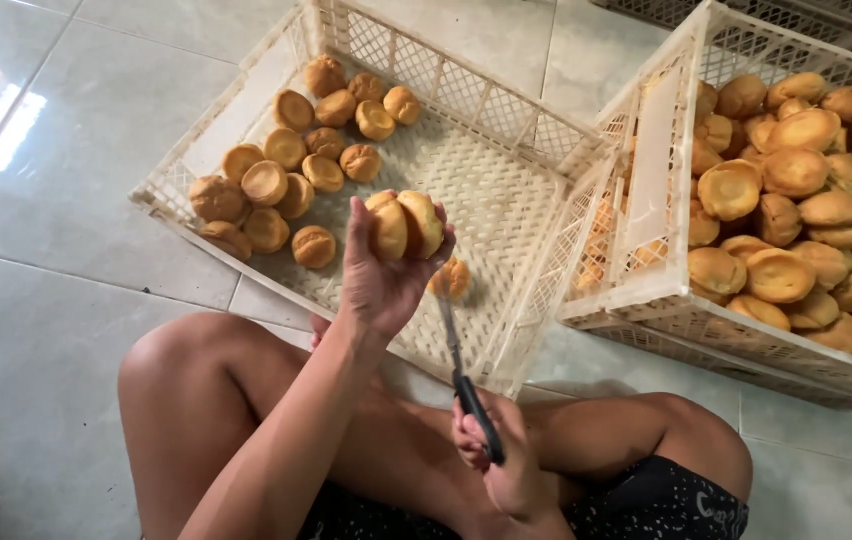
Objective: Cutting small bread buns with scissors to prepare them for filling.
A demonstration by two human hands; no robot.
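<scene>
Seated cross-legged on the pale grey tiled floor (46,300), we are holding up a round golden-brown baked bun (404,226) in our left hand (378,275), fingers curling tightly around it above the near-empty cream plastic lattice crate (486,170). Our right hand (501,460), at six o'clock, is closing its fingers around the black handles of a pair of steel scissors (461,365), blades pointing toward twelve o'clock just beneath the bun. A cluster of similar small buns (291,175) is lying at the crate's ten o'clock corner. At three o'clock, a second cream lattice crate (646,290) is sitting heaped with more browned buns (796,200).
</scene>
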